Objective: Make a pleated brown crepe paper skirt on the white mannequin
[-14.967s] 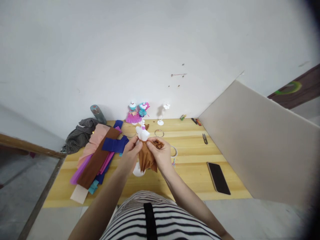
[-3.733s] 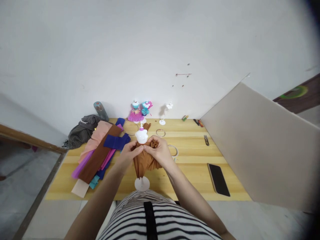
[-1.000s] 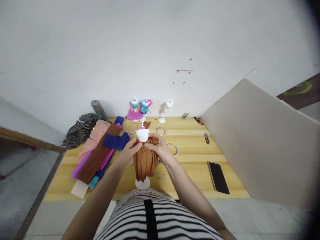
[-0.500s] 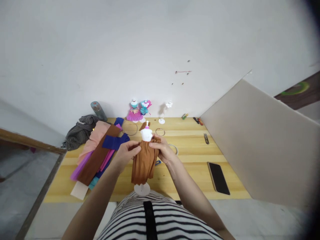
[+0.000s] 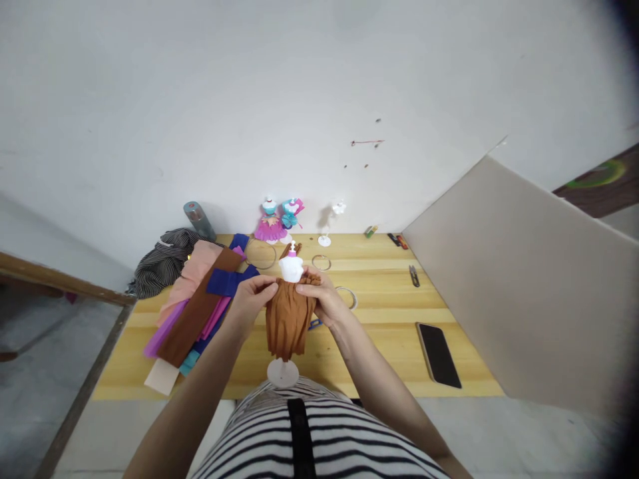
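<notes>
A small white mannequin on a round white stand is held above the wooden table. A brown pleated fabric hangs around its waist like a skirt. My left hand pinches the fabric's top edge at the mannequin's left side. My right hand is closed on the fabric at its right side, with gathered cloth bunched above the fingers. Both hands are closed on the cloth.
A pile of coloured fabric strips and a striped cloth lie left. Two dressed mannequins and a bare one stand by the wall. Metal rings, snips and a phone lie right. A board leans at right.
The mannequin has tipped more upright and the brown fabric hangs straighter. My left hand has moved in closer to the waist; my right hand keeps its grip.
</notes>
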Motion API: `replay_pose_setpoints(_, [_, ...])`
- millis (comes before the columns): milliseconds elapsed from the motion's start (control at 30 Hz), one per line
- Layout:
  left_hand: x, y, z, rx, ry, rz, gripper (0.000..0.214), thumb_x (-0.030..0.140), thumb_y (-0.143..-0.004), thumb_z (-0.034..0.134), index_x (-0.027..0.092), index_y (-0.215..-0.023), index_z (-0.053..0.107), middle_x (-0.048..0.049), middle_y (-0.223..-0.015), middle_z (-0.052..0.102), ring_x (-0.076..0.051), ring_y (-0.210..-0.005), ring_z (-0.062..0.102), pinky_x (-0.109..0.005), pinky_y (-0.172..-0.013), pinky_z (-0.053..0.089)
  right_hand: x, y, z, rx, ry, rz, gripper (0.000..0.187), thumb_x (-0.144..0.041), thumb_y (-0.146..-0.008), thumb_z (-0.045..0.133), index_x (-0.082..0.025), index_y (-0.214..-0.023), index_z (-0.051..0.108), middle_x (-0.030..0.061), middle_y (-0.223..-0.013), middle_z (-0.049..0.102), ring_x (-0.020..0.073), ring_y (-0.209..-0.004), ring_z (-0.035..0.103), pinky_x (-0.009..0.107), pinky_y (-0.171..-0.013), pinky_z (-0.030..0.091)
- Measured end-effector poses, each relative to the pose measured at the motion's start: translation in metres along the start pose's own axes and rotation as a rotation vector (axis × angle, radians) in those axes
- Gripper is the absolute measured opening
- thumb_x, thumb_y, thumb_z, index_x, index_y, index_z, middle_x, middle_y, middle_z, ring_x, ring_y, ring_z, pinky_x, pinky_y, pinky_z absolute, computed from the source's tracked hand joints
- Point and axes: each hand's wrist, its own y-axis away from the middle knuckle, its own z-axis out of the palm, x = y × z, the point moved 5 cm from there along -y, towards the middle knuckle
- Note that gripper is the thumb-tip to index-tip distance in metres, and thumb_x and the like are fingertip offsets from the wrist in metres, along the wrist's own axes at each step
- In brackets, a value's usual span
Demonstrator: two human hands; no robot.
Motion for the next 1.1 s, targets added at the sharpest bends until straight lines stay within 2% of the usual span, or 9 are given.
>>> replay_pose_setpoints(100, [0.004, -0.003, 0.001, 0.040, -0.054, 0.105, 0.024, 0.031, -0.059, 0.077, 0.014, -0.077, 0.076, -0.0040, -0.072, 0.071, -0.017, -0.069, 0.060, -0.028, -0.067, 0.045, 0.000, 0.001, 0.002, 0.006, 0.006, -0.010, 0.028, -0.017, -0.052, 0.077, -0.019, -0.076, 0.064, -0.0017, -0.073, 0.066, 0.0143, -0.067, 0.058, 0.026, -0.069, 0.043])
replay_pose_setpoints(233, [0.011, -0.002, 0.000, 0.096, -0.205, 0.239, 0.017, 0.031, -0.067, 0.071, 0.016, -0.075, 0.075, -0.0022, -0.073, 0.070, -0.017, -0.072, 0.058, -0.027, -0.070, 0.043, 0.001, 0.003, 0.002, 0.043, 0.018, -0.024, 0.027, -0.017, -0.052, 0.077, -0.019, -0.076, 0.064, -0.0019, -0.071, 0.065, 0.0143, -0.067, 0.057, 0.027, -0.069, 0.043])
replay_pose_setpoints(300, [0.013, -0.001, 0.002, 0.059, -0.241, 0.240, 0.021, 0.035, -0.072, 0.067, 0.015, -0.073, 0.074, -0.0006, -0.067, 0.066, -0.015, -0.067, 0.054, -0.025, -0.064, 0.040, 0.001, 0.004, 0.003, 0.060, 0.018, -0.031, 0.028, -0.017, -0.052, 0.077, -0.019, -0.077, 0.064, -0.0015, -0.073, 0.066, 0.0148, -0.069, 0.058, 0.027, -0.071, 0.044])
replay_pose_setpoints(400, [0.012, 0.001, 0.005, -0.013, -0.178, 0.171, 0.029, 0.042, -0.075, 0.064, 0.014, -0.076, 0.073, 0.0006, -0.066, 0.062, -0.013, -0.063, 0.049, -0.023, -0.060, 0.037, 0.000, 0.003, 0.004, 0.066, 0.012, -0.049, 0.030, -0.017, -0.051, 0.078, -0.020, -0.076, 0.064, -0.0013, -0.074, 0.067, 0.0149, -0.069, 0.058, 0.027, -0.071, 0.043])
replay_pose_setpoints(533, [0.015, 0.003, 0.009, -0.067, -0.085, 0.131, 0.032, 0.044, -0.073, 0.067, 0.014, -0.084, 0.074, -0.0010, -0.072, 0.066, -0.015, -0.072, 0.055, -0.025, -0.069, 0.041, -0.004, 0.004, 0.008, 0.070, 0.012, -0.070, 0.030, -0.017, -0.049, 0.079, -0.020, -0.075, 0.064, -0.0020, -0.072, 0.065, 0.0141, -0.067, 0.057, 0.027, -0.068, 0.042])
replay_pose_setpoints(733, [0.020, 0.009, 0.004, 0.069, -0.012, 0.173, 0.036, 0.041, -0.068, 0.071, 0.014, -0.093, 0.075, -0.0067, -0.089, 0.073, -0.023, -0.091, 0.062, -0.033, -0.087, 0.044, -0.011, 0.009, 0.013, 0.092, 0.040, -0.113, 0.032, -0.017, -0.049, 0.079, -0.020, -0.075, 0.062, -0.0029, -0.070, 0.063, 0.0130, -0.065, 0.055, 0.025, -0.065, 0.041])
replay_pose_setpoints(933, [0.025, 0.024, 0.006, 0.127, -0.058, 0.200, 0.030, 0.034, -0.068, 0.071, 0.013, -0.090, 0.074, -0.0081, -0.091, 0.074, -0.021, -0.085, 0.064, -0.032, -0.082, 0.048, -0.016, 0.013, 0.018, 0.085, 0.078, -0.168, 0.031, -0.020, -0.053, 0.079, -0.020, -0.078, 0.060, -0.0013, -0.076, 0.064, 0.0137, -0.068, 0.057, 0.026, -0.066, 0.043])
replay_pose_setpoints(1100, [0.033, 0.029, 0.014, 0.086, -0.080, 0.270, 0.023, 0.024, -0.065, 0.072, 0.015, -0.085, 0.074, -0.0054, -0.086, 0.074, -0.019, -0.079, 0.065, -0.029, -0.077, 0.049, -0.021, 0.017, 0.025, 0.075, 0.175, -0.264, 0.028, -0.020, -0.058, 0.077, -0.020, -0.080, 0.059, -0.0023, -0.074, 0.062, 0.0131, -0.068, 0.056, 0.026, -0.067, 0.042])
